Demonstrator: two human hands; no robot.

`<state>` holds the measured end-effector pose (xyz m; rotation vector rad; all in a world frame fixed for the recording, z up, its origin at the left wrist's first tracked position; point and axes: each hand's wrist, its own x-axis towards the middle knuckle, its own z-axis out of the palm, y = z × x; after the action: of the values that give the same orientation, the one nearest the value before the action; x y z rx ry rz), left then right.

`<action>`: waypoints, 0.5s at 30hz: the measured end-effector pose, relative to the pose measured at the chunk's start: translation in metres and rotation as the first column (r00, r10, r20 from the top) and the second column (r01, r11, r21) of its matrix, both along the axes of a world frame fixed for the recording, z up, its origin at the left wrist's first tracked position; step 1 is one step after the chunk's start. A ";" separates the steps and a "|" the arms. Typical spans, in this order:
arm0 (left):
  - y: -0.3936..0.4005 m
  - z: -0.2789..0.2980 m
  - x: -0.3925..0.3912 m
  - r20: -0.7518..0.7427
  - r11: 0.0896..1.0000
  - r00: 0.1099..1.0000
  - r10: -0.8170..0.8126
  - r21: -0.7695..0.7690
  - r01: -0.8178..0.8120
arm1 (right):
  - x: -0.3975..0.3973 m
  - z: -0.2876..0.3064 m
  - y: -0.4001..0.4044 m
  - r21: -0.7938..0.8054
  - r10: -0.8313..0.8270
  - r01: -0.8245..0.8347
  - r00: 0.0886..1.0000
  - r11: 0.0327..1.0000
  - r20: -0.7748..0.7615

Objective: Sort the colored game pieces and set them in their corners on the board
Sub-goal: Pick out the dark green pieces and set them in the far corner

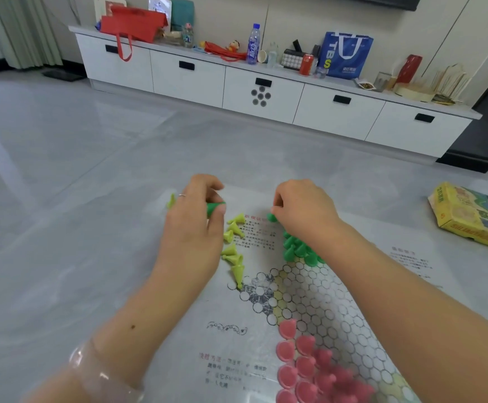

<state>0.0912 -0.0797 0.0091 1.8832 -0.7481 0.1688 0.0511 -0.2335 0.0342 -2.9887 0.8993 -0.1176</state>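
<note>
A paper game board [318,303] with a honeycomb of circles lies on the floor. My left hand [193,222] holds a dark green cone piece [214,208] between thumb and fingers above the board's far left edge. My right hand [304,210] pinches another dark green piece [272,217] at the tip of the far corner. Several dark green pieces [296,251] stand there, partly hidden by my right wrist. Loose yellow-green pieces [234,248] lie on their sides beside my left hand. Pink pieces [309,370] fill the near corner.
A yellow and green game box [469,216] lies on the grey floor to the right. One yellow-green piece [171,200] peeks out behind my left hand. A long white cabinet [266,91] with bags, bottles and cans stands along the far wall.
</note>
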 end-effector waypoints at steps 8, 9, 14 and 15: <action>0.001 0.000 0.003 0.137 0.999 0.991 0.011 0.044 -0.017 | -0.021 0.018 0.002 0.163 0.001 -0.066 0.928 0.984 0.373; 0.001 0.001 0.002 0.127 1.000 0.992 -0.010 0.030 0.006 | -0.030 0.028 0.004 0.228 -0.030 -0.082 0.893 0.970 0.448; -0.001 -0.001 0.001 0.134 0.997 0.987 -0.083 0.002 0.083 | -0.091 0.049 0.015 0.441 -0.207 -0.110 0.766 0.891 0.608; -0.001 -0.002 0.000 0.139 0.995 0.985 -0.100 0.006 0.100 | -0.100 0.044 0.016 0.477 -0.233 -0.119 0.755 0.871 0.613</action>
<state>0.0916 -0.0805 0.0075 1.8418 -0.9351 0.2384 -0.0491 -0.2176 0.0785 -2.1741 0.7679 -0.7655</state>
